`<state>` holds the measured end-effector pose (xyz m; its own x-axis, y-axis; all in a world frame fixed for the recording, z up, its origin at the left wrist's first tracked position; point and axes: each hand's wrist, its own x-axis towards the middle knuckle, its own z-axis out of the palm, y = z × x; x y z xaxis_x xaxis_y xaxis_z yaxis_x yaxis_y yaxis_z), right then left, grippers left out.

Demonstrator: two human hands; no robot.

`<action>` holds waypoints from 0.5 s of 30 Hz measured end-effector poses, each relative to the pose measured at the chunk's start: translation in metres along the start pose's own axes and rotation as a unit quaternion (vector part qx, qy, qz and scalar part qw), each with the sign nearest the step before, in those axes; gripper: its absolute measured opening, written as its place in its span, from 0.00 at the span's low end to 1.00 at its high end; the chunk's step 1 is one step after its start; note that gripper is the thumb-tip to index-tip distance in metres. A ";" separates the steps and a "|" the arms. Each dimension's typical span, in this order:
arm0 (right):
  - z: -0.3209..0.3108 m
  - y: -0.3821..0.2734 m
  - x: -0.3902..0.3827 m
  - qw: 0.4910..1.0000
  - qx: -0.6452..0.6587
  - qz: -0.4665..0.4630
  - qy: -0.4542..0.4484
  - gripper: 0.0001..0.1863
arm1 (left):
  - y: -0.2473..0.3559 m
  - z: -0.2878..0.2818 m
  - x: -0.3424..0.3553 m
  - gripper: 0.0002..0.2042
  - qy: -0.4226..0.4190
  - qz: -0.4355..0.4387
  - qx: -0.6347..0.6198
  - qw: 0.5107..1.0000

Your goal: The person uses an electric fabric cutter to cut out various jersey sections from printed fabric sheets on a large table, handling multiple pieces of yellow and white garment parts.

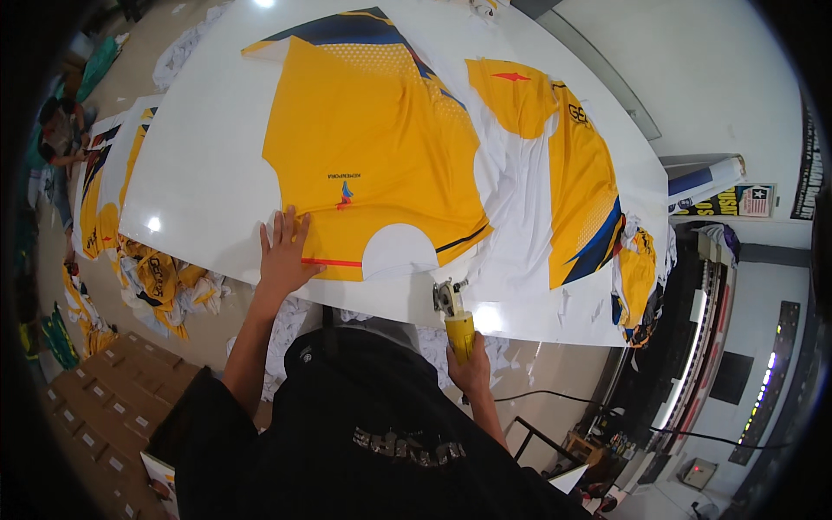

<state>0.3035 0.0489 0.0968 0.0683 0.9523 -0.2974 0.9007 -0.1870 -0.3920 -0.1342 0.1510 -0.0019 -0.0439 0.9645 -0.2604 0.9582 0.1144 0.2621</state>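
Note:
A yellow jersey panel (373, 147) with blue and red trim lies spread on the white table (191, 139), with a white half-round shape at its near edge. My left hand (284, 251) rests on the panel's lower left edge, fingers spread. My right hand (469, 364) grips a yellow electric rotary cutter (459, 334) with a metal head, held at the table's near edge just below the panel. A second yellow-and-white printed piece (581, 191) lies to the right, with wrinkled white fabric beside it.
A person (61, 139) works beside more printed pieces (91, 191) at the left. Fabric heaps (156, 277) lie left and at the table's right end (637, 277). Cardboard boxes (104, 416) are at lower left. A large machine (693, 329) stands right, and a black cable (555, 394) runs toward it.

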 end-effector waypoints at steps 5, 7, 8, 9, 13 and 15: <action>0.008 -0.006 0.031 1.000 0.013 0.003 -0.011 0.34 | -0.001 0.000 0.002 0.61 -0.032 -0.009 -0.017 0.999; 0.007 -0.010 0.040 0.999 0.032 -0.007 -0.014 0.34 | -0.001 0.000 0.001 0.62 -0.033 -0.012 -0.026 0.999; 0.006 -0.012 0.041 0.999 0.028 0.001 -0.017 0.34 | -0.001 -0.001 0.001 0.62 -0.034 -0.013 -0.030 0.999; 0.005 -0.014 0.042 1.000 0.025 -0.002 -0.012 0.34 | -0.001 -0.001 0.001 0.62 -0.030 -0.015 -0.037 0.999; 0.004 -0.018 0.046 0.999 0.035 -0.007 -0.007 0.34 | -0.002 -0.001 0.000 0.63 -0.030 -0.015 -0.050 0.998; 0.005 -0.018 0.051 0.999 0.027 -0.020 -0.001 0.34 | -0.002 -0.001 0.000 0.62 -0.033 -0.018 -0.053 0.998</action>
<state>0.2887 0.0994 0.0839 0.0314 0.9591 -0.2812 0.8780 -0.1609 -0.4508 -0.1360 0.1512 -0.0018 -0.0563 0.9420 -0.3310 0.9209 0.1771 0.3472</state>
